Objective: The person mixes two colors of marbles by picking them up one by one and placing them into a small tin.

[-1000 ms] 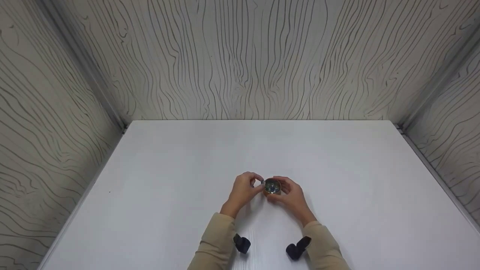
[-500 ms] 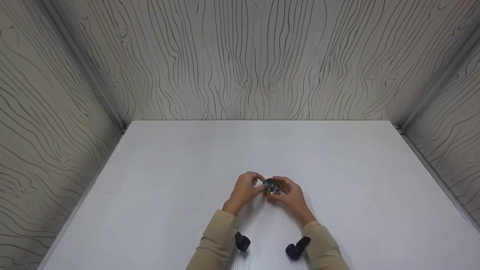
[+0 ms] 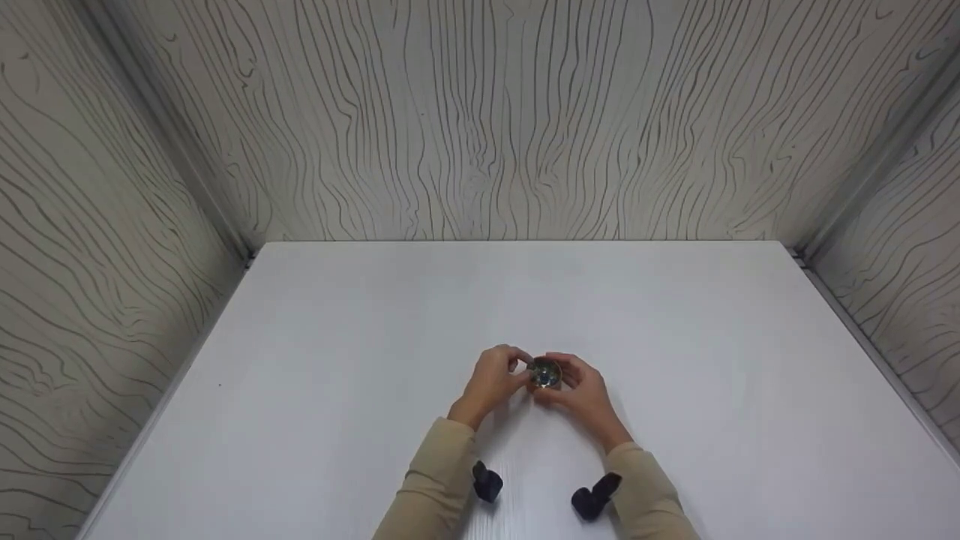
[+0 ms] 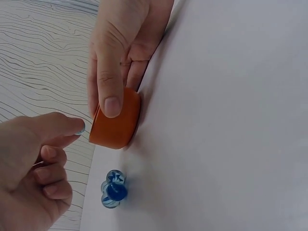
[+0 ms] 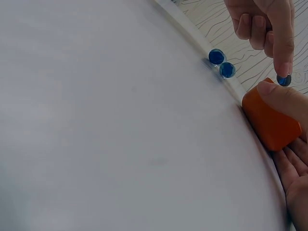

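Note:
My right hand (image 3: pixel 585 394) grips a small orange bowl (image 4: pixel 115 126), its thumb and fingers on opposite sides. Seen from the head view, the bowl's round mouth holds shiny, glassy pieces (image 3: pixel 546 375), too small to make out singly. At the bowl's left rim is my left hand (image 3: pixel 491 382), thumb and index finger pinching a blue glass marble (image 5: pixel 284 80). The left wrist view shows only a sliver of this marble beyond the thumb tip. Several more clear-and-blue marbles (image 4: pixel 114 188) lie close together on the table near the bowl; in the head view they cannot be made out.
A white tabletop (image 3: pixel 360 315) lies beneath both hands. Pale panels with dark wavy lines (image 3: pixel 480 120) rise behind it and at both sides. Black wrist cameras (image 3: pixel 487 484) jut inward from the beige sleeves (image 3: pixel 435 480).
My left hand has shifted slightly to the right, bringing the pinched marble to the bowl's rim. The right hand and the bowl stay where they were.

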Tool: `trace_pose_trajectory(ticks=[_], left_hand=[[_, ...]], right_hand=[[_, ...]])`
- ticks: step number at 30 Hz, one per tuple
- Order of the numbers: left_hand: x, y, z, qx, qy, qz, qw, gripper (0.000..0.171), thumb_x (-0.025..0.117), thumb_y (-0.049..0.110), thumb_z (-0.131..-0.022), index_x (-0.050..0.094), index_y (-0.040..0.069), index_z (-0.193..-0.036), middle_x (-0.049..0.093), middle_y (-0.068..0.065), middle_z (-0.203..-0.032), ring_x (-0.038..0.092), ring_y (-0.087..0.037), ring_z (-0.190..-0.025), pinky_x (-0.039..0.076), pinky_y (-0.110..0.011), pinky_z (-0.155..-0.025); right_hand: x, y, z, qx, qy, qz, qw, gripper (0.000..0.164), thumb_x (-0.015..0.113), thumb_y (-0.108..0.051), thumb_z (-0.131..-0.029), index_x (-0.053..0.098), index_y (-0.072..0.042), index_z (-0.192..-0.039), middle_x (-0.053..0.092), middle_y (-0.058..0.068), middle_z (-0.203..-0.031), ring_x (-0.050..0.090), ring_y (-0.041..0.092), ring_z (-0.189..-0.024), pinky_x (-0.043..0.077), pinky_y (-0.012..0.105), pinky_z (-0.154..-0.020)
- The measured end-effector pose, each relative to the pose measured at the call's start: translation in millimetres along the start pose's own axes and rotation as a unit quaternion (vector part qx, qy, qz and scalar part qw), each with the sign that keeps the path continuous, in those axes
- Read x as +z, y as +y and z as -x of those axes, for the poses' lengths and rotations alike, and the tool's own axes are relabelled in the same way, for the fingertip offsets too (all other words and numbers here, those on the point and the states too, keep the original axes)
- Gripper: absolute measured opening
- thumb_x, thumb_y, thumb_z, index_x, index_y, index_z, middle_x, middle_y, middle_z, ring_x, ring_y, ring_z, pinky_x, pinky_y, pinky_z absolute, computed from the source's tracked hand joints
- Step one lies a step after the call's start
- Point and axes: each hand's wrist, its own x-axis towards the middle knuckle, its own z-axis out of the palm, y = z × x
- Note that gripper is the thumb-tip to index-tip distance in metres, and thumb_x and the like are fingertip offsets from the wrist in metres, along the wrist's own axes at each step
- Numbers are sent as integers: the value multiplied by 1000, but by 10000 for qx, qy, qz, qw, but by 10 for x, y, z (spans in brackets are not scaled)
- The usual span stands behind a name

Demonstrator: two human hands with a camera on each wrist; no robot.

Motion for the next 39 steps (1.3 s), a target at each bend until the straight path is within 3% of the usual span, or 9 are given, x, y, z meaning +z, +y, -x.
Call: trace_pose_trajectory(ticks=[12, 24, 33, 39], left_hand=[[37, 13, -50, -164, -72, -37, 9998, 19, 67, 6, -85, 71, 4, -104, 66, -11, -92, 46, -9, -78, 42, -22, -71], [47, 21, -43, -112, -46, -153, 9998, 21, 67, 8, -87, 71, 4, -108, 66, -11, -93, 50, -10, -81, 45, -24, -73], [-40, -30, -14, 96, 232, -109, 9996, 19, 67, 7, -87, 71, 3, -105, 49, -1, -75, 40, -8, -72, 35, -20, -65], [-101, -52, 0, -23, 287, 11, 9996, 19, 66, 10, -89, 71, 3, -105, 41, 4, -73, 38, -7, -68, 31, -18, -61]], right_hand=[[-4, -27, 8, -5, 8, 45, 10000, 57, 81, -6, -73, 59, -3, -125, 60, 16, -132, 51, 33, -133, 39, 42, -112], [-3, 6, -4, -39, 14, 58, 10000, 57, 81, -7, -73, 58, -2, -126, 59, 17, -132, 52, 34, -131, 39, 43, -111], [-1, 14, 0, -117, 56, 210, 9997, 59, 83, -7, -70, 59, -2, -124, 60, 18, -130, 53, 35, -129, 41, 43, -109], [-7, 16, 4, -85, 44, 276, 9996, 61, 84, -9, -70, 59, -3, -125, 60, 17, -132, 52, 34, -131, 41, 41, -109]])
